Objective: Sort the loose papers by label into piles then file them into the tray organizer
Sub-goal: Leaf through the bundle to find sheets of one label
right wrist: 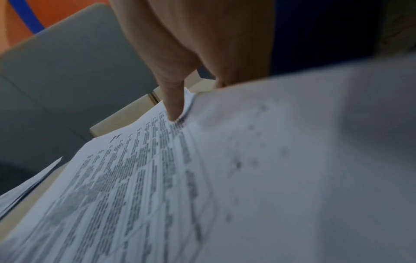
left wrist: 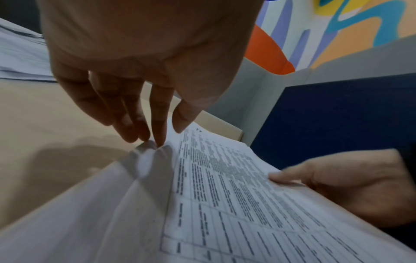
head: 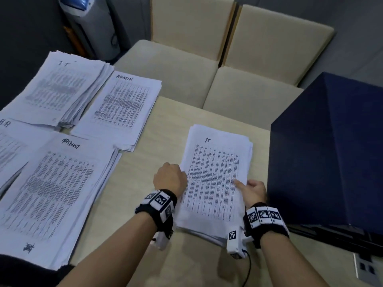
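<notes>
On the desk [head: 145, 162], the right hand [head: 253, 190] pinches the "IT" sheet [head: 213, 172], left hand [head: 170, 176] fingers straight at its edge; extra sheets may cling and get misfiled.

A pale wooden table [head: 145, 162] carries five paper stacks. One marked IT [head: 215, 179] lies between the hands; four others (IT [head: 56, 90], ADMIN [head: 120, 108], HR [head: 10, 146], one illegible [head: 53, 195]) lie left of the left hand.
</notes>
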The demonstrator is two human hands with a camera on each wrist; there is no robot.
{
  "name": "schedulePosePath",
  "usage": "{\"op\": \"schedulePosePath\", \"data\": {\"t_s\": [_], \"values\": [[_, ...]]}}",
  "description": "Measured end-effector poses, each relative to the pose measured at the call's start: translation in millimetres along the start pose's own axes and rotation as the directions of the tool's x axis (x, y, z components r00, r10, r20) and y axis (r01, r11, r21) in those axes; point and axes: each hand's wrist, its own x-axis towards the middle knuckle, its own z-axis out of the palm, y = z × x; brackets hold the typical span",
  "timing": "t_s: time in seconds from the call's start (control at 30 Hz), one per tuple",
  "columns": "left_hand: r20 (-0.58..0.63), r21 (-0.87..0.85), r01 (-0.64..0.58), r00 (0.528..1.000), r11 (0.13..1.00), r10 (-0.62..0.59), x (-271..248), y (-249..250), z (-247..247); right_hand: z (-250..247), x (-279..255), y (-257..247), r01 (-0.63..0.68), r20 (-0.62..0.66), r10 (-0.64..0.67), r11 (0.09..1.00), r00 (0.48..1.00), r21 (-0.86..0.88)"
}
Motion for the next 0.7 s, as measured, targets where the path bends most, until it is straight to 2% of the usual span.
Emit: {"op": "schedulePosePath", "data": {"t_s": [0.13,0.27,0.37,0.43,0.5,0.6,0.67,0.7], "values": [[-0.004,-0.115,0.058,0.998,0.992,-0.059,12.2,-6.0,4.0,-9.9,3.9,10.1,0.023,-0.067,-0.026,0.999,0.997,-0.042],[0.024,-0.102,0.082,0.997,0.991,-0.08,21.3,-6.5,7.5,-23.6,-13.2,20.6,0.047,-0.104,-0.059,0.993,0.993,-0.109],[0.045,-0.136,0.071,0.997,0.988,-0.065,25.2,-7.2,7.7,-24.3,-31.9,22.0,0.076,-0.098,-0.077,0.997,0.992,-0.012],[0.027,-0.174,0.042,0.999,0.984,-0.038,29.1,-10.5,5.5,-23.5,-33.1,18.4,0.075,-0.039,-0.071,0.991,0.997,0.115],[0.01,-0.129,-0.026,1.0,0.991,0.027,34.9,-15.5,0.4,-23.6,-30.4,10.0,0.079,0.087,-0.102,0.969,0.991,0.233],[0.082,0.093,-0.13,0.989,0.987,0.122,38.4,-20.1,-13.9,-24.0,-25.9,2.0,0.083,0.295,-0.136,0.979,0.946,0.184],[0.115,0.237,-0.194,0.979,0.952,0.17,36.5,-24.9,-20.8,-23.8,-25.1,3.7,0.04,0.333,-0.095,0.985,0.938,0.168],[0.102,0.253,-0.22,0.974,0.942,0.2,34.9,-28.3,-22.2,-23.7,-24.9,5.1,-0.002,0.346,-0.067,0.981,0.936,0.196]]}}
